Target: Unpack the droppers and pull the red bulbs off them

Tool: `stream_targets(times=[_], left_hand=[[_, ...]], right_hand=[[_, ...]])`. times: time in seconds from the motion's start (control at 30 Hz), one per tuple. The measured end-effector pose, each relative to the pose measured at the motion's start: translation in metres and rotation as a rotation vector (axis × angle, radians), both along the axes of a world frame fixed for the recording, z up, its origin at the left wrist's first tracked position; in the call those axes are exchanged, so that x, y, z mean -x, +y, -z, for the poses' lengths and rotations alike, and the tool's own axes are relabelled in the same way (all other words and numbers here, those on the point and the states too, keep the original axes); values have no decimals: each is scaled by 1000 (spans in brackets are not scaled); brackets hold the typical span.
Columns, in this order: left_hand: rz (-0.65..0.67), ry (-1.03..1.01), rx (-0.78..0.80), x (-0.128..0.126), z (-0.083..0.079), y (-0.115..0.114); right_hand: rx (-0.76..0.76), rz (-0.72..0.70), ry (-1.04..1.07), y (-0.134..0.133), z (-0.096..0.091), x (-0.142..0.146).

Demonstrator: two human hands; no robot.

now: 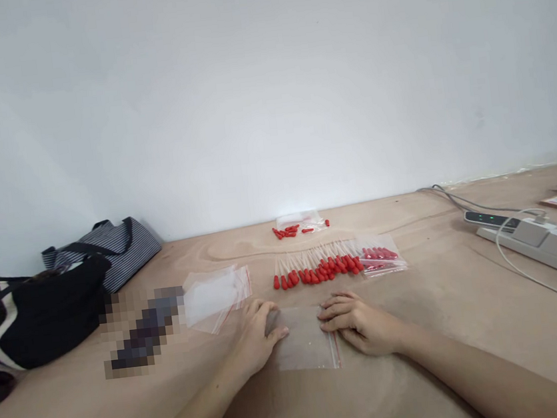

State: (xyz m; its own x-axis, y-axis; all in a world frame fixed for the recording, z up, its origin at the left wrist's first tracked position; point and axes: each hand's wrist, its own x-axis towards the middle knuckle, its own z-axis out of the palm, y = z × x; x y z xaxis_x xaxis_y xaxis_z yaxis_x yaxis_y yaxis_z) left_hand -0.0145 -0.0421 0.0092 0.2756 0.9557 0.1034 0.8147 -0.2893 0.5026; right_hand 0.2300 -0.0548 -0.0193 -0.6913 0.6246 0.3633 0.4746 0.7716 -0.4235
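Observation:
A clear zip bag [304, 347] lies flat on the wooden table in front of me, its red-lined zip edge to the right. My left hand [259, 337] rests on the bag's left side, fingers loosely bent and the thumb stretched over the plastic. At the zip side, my right hand [361, 324] lies palm down with its fingertips on the bag. Neither hand grips anything. Just beyond is a row of thin pale sticks with red bulb-shaped ends [320, 270]. At the row's right end, a zip bag [382, 255] holds several more red-ended pieces.
A stack of clear zip bags [213, 298] lies left of my left hand. Loose red pieces [288, 232] are by the wall. A striped bag [129, 249], black cloth [64, 314] and pixelated dark object [146, 328] are at left. A power strip [544, 246] with cables stands right.

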Motion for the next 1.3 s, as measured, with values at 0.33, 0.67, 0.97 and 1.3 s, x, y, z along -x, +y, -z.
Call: stream_targets(times=[0.33,0.67,0.97,1.3], left_hand=[[-48,16,32,2,-3,3],[-89,-177,-14,12,-9,17],[-580,105,-162,102,-26,68],[-413,304,-701,62,-8,46]], right_hand=[[17,-1,-3,0,-2,1],[-188,144,66,3,-5,-4],[-116,989,16,51,1,-82],[14,880,379,66,20,-97]])
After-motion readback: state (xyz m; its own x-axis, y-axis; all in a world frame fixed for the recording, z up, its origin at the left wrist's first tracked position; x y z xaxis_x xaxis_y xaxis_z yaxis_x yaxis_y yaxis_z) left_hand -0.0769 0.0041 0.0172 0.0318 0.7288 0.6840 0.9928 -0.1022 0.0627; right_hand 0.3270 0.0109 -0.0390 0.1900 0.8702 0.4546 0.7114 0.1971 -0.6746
